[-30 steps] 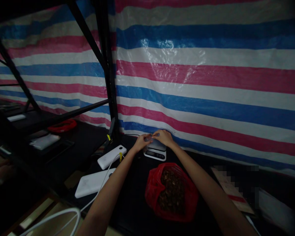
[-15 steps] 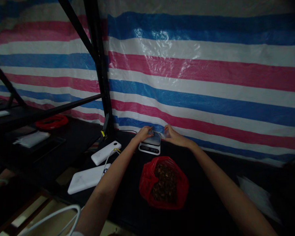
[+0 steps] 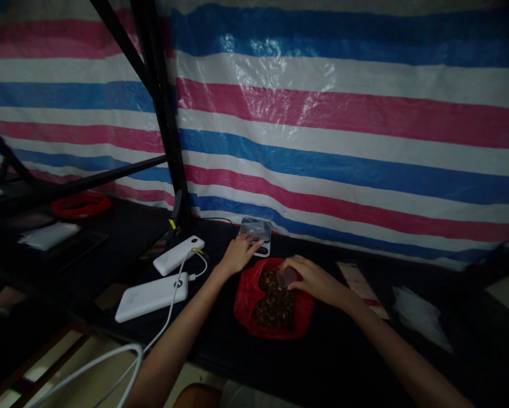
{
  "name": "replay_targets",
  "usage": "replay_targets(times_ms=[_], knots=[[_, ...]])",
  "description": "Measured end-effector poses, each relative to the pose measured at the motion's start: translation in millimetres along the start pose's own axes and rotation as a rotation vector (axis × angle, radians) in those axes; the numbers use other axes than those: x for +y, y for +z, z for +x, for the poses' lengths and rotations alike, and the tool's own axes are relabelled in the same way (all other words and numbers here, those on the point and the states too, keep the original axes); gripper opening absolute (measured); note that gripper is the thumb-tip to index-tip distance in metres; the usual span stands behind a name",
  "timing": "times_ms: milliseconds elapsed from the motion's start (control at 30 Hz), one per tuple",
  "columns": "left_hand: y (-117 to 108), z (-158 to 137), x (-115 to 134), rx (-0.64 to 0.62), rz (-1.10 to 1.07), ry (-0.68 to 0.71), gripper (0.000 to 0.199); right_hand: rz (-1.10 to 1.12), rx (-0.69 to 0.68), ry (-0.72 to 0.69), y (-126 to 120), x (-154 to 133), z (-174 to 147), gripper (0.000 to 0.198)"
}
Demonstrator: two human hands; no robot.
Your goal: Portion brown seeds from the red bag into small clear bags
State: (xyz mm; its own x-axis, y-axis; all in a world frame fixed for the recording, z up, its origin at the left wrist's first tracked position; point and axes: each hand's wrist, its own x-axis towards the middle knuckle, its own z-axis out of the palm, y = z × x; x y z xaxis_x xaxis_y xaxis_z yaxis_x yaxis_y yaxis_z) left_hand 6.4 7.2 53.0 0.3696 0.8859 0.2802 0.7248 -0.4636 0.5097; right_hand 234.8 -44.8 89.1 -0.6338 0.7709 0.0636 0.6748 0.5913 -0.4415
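My right hand grips a small clear plastic cup at the upper right of an open red plastic bag. Inside the bag lie many small brown dried pieces. My left hand has its fingers stretched out over the left front of a white digital scale. On the scale's platform rests a clear plastic bag; whether my fingertips touch it I cannot tell in the dim light.
Two white power banks with a white cable lie on the left. A flat pinkish packet and clear plastic bags lie right. A black frame post and striped sheeting stand behind. Another person's arm shows far left.
My right hand has come back from the scale to the red bag and now holds the cup. My left hand has drawn slightly back and opened; the clear bag lies on the scale.
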Motion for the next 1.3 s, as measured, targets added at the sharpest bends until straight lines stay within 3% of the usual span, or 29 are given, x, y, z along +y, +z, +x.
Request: replay_targets(times_ms=[67, 167, 267, 400, 600, 767, 933, 1200, 1300], knots=[[1.8, -43.6, 14.5, -0.019, -0.097, -0.082, 0.047, -0.116, 0.02, -0.053, 11.7, 4.8, 2.4, 0.022], [20.4, -100.3, 29.1, 0.109, -0.21, -0.254, 0.065, -0.308, 0.065, -0.119, 24.8, 10.4, 9.3, 0.023], [48.1, -128.1, 32.7, 0.223, -0.386, -0.377, 0.081, -0.453, 0.073, -0.163, 35.4, 13.0, 17.6, 0.028], [72.9, -116.7, 28.6, 0.275, -0.614, -0.432, 0.074, -0.52, 0.057, -0.184, 47.5, 13.9, 25.7, 0.031], [82.4, -76.5, 25.1, 0.356, -0.831, -0.432, 0.042, -0.481, 0.014, -0.194, 52.8, 15.7, 21.0, 0.03], [92.8, -68.6, 23.6, 0.529, -0.995, -0.58, 0.048, -0.3, -0.033, -0.179, 52.3, 9.0, 11.1, 0.032], [96.2, -67.5, 30.3, 0.688, -1.161, -0.614, 0.048, -0.085, -0.036, -0.148, 57.2, -1.6, 10.0, 0.032], [92.7, -70.0, 31.0, 0.69, -1.234, -0.611, 0.042, 0.051, 0.051, -0.006, 65.6, 6.5, 11.8, 0.032], [84.3, -73.9, 25.6, 0.697, -1.222, -0.701, 0.048, 0.224, 0.074, 0.063, 65.6, 12.8, 9.3, 0.033]])
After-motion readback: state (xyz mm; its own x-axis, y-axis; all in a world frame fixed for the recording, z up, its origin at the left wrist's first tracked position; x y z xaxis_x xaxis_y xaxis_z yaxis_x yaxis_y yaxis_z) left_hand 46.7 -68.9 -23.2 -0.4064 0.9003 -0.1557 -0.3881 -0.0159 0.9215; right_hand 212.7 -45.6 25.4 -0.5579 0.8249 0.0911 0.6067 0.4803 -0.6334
